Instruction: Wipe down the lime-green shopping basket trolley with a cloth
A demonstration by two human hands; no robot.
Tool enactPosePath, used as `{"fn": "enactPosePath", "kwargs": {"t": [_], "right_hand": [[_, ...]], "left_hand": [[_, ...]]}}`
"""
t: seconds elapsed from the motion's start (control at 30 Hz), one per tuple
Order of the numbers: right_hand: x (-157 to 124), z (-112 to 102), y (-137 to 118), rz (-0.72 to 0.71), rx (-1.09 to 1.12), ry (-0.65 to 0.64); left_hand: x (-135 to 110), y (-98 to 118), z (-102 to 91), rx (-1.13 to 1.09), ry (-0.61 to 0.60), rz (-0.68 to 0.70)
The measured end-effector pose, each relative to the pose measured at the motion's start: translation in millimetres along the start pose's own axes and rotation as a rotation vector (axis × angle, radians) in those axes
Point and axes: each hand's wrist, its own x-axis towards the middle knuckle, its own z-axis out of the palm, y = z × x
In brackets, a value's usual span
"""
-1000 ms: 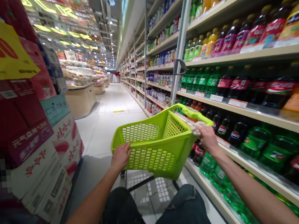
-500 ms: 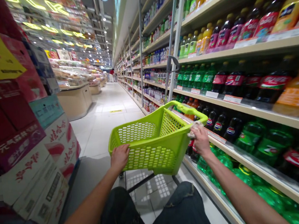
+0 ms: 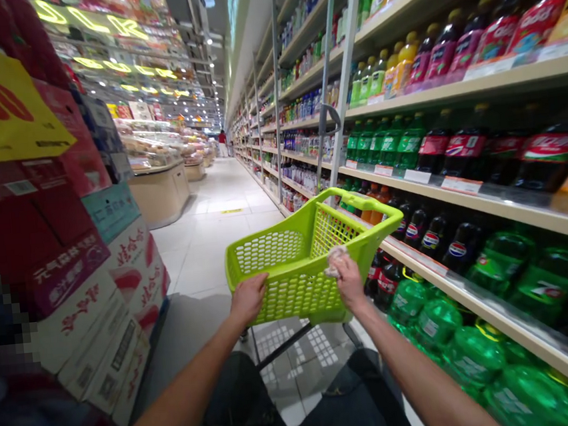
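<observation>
In front of my knees stands a lime-green plastic shopping cart (image 3: 296, 292) with holes through its sides. My left hand (image 3: 250, 298) is closed over the near rim at the cart's left end. A crumpled pale cloth (image 3: 337, 261) is bunched in my right hand (image 3: 350, 283), pressed against the near rim toward the right. The cart's handle (image 3: 368, 205) rises at the right end, apart from both hands. Nothing shows inside the part of the basket that I can see.
Shelves of drink bottles (image 3: 459, 149) run along the right, with large green bottles (image 3: 473, 355) at the bottom. Stacked cartons (image 3: 94, 325) with a yellow price sign (image 3: 6, 99) stand close on the left. Far down the tiled aisle (image 3: 215, 226) is a person (image 3: 222, 143) in red.
My right hand has slid the cloth leftward along the near rim, away from the handle end. My left hand keeps its hold. The view has turned slightly left.
</observation>
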Motion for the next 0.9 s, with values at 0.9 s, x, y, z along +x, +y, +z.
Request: {"fn": "enactPosePath", "kwargs": {"t": [0.9], "right_hand": [[-33.0, 46.7, -98.8, -0.07, 0.422, -0.147]], "left_hand": [[-5.6, 9.8, 7.6, -0.132, -0.057, -0.032]]}}
